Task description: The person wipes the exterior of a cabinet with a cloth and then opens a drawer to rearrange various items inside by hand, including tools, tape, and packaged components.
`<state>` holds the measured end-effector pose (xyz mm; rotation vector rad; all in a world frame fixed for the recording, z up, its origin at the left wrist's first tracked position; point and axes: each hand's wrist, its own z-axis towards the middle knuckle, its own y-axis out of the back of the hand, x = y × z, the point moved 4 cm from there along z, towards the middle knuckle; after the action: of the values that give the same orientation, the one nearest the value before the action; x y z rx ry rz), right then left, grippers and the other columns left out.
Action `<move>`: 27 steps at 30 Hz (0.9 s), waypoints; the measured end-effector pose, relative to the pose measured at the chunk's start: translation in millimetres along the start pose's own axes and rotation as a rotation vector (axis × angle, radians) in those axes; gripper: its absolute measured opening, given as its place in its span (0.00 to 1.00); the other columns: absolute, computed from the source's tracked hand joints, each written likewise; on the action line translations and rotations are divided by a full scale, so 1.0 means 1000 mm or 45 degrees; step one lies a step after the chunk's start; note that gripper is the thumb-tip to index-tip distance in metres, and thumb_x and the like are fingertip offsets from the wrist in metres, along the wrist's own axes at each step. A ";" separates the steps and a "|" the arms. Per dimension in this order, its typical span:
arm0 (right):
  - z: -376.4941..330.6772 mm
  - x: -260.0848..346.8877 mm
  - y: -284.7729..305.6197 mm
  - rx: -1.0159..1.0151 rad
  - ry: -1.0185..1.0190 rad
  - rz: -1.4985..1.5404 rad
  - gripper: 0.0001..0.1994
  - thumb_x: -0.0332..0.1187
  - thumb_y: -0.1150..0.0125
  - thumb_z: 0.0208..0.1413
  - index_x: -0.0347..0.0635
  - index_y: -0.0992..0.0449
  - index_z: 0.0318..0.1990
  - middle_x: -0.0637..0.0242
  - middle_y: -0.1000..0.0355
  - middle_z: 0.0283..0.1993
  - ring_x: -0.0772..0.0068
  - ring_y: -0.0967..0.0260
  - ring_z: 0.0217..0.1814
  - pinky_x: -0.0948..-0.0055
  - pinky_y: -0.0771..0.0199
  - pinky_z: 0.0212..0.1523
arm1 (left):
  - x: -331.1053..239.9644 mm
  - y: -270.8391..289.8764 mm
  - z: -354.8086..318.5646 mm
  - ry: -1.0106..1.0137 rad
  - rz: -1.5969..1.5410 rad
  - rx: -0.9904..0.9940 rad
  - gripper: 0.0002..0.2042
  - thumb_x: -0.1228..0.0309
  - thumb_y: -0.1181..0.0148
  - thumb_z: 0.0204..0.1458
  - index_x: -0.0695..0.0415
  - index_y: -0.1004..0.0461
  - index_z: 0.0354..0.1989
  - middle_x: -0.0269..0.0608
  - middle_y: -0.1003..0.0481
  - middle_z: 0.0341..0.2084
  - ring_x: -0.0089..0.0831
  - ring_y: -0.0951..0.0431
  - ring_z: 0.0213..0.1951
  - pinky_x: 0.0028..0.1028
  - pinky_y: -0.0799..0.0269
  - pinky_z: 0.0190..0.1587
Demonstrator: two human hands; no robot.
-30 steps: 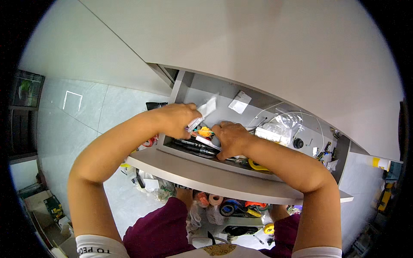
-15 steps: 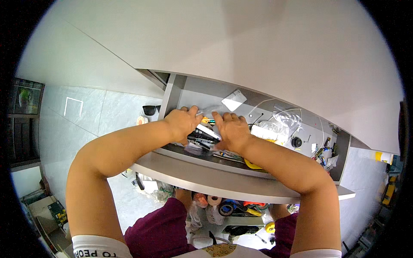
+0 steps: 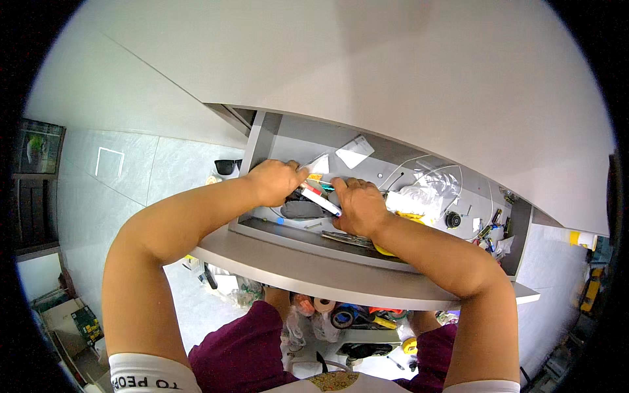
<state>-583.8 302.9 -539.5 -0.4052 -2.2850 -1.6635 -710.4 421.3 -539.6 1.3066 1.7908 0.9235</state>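
Both hands are inside a pulled-out grey drawer (image 3: 262, 141). Between them lies a slim white stick-like thing with a red part (image 3: 321, 198), with other pen-like pieces close beside it. My left hand (image 3: 276, 182) is closed at its upper left end, fingertips partly hidden. Curled round the lower right end is my right hand (image 3: 359, 206), its fingers mostly out of sight underneath. A dark grey, flat, rounded thing (image 3: 304, 209) rests on the drawer bottom below the stick. Yellow and teal pieces (image 3: 316, 178) show between the hands.
A white card (image 3: 354, 152), clear plastic bags (image 3: 436, 187), a black round part (image 3: 453, 219), and several small tools fill the drawer's right side. Sunglasses (image 3: 227, 166) lie on the floor to the left. Tape rolls (image 3: 343, 316) and bags sit below the drawer front (image 3: 314, 268).
The black markers between my hands have gone from view, uncovering the dark grey thing and the drawer bottom. The white stick now shows a red part. My right hand has shifted slightly right.
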 end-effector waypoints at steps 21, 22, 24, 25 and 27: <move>-0.144 0.086 0.216 0.205 -0.074 0.369 0.21 0.29 0.38 0.32 0.34 0.30 0.40 0.45 0.27 0.29 0.43 0.28 0.35 0.56 0.27 0.40 | -0.113 0.205 -0.147 -0.181 -0.277 -0.364 0.24 0.74 0.34 0.31 0.64 0.30 0.43 0.50 0.28 0.25 0.49 0.24 0.28 0.40 0.28 0.30; -0.160 0.096 0.214 0.258 -0.059 0.360 0.22 0.29 0.37 0.33 0.35 0.31 0.42 0.45 0.27 0.29 0.43 0.28 0.35 0.55 0.27 0.40 | -0.129 0.207 -0.162 -0.185 -0.295 -0.299 0.25 0.73 0.34 0.32 0.64 0.31 0.43 0.50 0.28 0.25 0.48 0.24 0.27 0.40 0.28 0.30; -0.200 0.115 0.197 0.272 0.052 0.472 0.24 0.30 0.37 0.35 0.37 0.33 0.45 0.46 0.27 0.31 0.44 0.27 0.35 0.53 0.27 0.39 | -0.159 0.185 -0.182 -0.265 -0.334 -0.123 0.26 0.71 0.34 0.32 0.65 0.32 0.44 0.53 0.27 0.28 0.48 0.24 0.28 0.41 0.26 0.32; -0.214 0.117 0.179 0.379 -0.020 0.468 0.24 0.30 0.37 0.36 0.37 0.33 0.45 0.46 0.27 0.32 0.44 0.27 0.35 0.53 0.27 0.39 | -0.172 0.168 -0.182 -0.361 -0.354 -0.044 0.26 0.70 0.34 0.33 0.66 0.32 0.45 0.54 0.27 0.29 0.49 0.23 0.29 0.41 0.25 0.33; -0.238 0.116 0.138 0.524 -0.161 0.478 0.24 0.30 0.37 0.36 0.37 0.34 0.45 0.46 0.27 0.32 0.44 0.27 0.35 0.52 0.26 0.38 | -0.194 0.126 -0.168 -0.475 -0.365 0.190 0.29 0.67 0.33 0.34 0.65 0.33 0.47 0.53 0.27 0.31 0.49 0.23 0.32 0.39 0.24 0.34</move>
<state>-621.9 123.4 -303.5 -0.7971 -2.3748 -0.9865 -756.2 241.1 -323.0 1.1801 1.7122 0.3670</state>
